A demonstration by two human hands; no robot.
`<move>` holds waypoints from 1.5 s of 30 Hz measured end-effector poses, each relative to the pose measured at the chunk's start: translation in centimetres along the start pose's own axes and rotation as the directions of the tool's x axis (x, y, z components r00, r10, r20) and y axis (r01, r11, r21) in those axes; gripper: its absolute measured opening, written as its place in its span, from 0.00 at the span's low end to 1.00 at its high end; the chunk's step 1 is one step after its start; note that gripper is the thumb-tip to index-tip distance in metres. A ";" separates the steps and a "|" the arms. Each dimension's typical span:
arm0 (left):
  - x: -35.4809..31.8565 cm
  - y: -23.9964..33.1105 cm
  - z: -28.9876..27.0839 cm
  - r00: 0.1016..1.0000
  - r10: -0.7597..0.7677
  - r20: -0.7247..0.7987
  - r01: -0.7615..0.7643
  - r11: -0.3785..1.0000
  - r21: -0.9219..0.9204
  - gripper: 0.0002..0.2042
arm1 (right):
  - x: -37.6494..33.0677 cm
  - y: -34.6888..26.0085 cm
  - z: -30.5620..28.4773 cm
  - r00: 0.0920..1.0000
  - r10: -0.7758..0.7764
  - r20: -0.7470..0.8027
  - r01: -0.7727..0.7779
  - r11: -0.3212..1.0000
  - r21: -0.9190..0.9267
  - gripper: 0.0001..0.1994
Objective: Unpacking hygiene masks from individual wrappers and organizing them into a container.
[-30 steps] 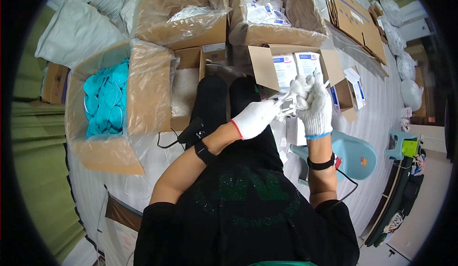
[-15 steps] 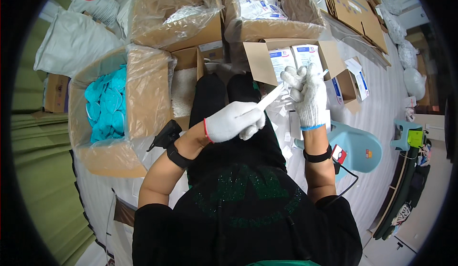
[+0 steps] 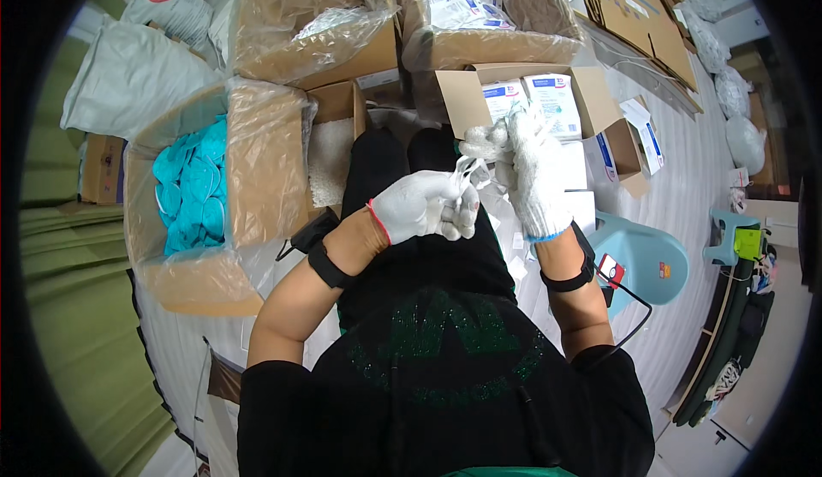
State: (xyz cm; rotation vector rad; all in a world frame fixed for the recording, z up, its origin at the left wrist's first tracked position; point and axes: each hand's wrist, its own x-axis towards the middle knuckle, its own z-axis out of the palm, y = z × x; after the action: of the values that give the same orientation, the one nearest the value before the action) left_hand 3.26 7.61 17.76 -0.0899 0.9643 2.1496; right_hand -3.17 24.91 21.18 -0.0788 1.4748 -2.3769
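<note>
Both of my hands wear white knit gloves and meet above my lap. My left hand (image 3: 425,206), in the red-cuffed glove, is closed with its thumb and fingertips on thin white bands (image 3: 468,167). These bands loop up toward the fingers of my right hand (image 3: 527,169), which wears the blue-cuffed glove. The right fingers are bent close to the bands; the glove hides whether they grip anything. Just beyond that hand stands an open carton (image 3: 467,110) with white packets (image 3: 552,104) packed upright inside.
Left, a plastic-lined carton (image 3: 267,164) holds turquoise face masks (image 3: 201,187). Two lined cartons stand at the far side; one has white packets (image 3: 467,8). Right of my hands are a smaller open carton (image 3: 629,160) and a light-blue plastic stool (image 3: 655,259). White scraps (image 3: 516,267) lie beside my leg.
My right hand has moved left and turned inward toward the left one. The flat white strip that jutted from my left hand no longer shows; thin looped bands appear there instead.
</note>
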 end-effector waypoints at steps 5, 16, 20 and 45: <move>0.6 -0.1 -0.2 0.993 0.007 0.118 0.034 0.938 -0.346 0.15 | -0.4 -0.5 0.1 0.999 0.034 -0.038 -0.037 0.997 -0.063 0.12; 0.2 -0.5 -0.1 0.958 0.184 0.220 -0.129 0.962 -0.242 0.21 | -1.0 -1.2 0.2 0.998 0.024 -0.064 -0.046 0.928 -0.369 0.12; -0.2 0.4 0.2 0.982 0.100 0.160 -0.084 0.991 -0.099 0.22 | -0.9 -0.4 -0.2 0.993 -0.081 -0.088 0.041 0.922 -0.386 0.13; -3.3 4.2 0.1 0.974 0.016 -0.228 0.106 0.853 0.512 0.13 | 0.9 0.1 -6.8 0.968 0.169 -0.184 -0.225 0.910 -0.348 0.11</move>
State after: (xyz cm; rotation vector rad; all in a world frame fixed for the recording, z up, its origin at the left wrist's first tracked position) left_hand 2.81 3.94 21.54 -0.0882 1.6337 1.7863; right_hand -5.52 30.50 17.88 0.1570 1.8869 -1.9594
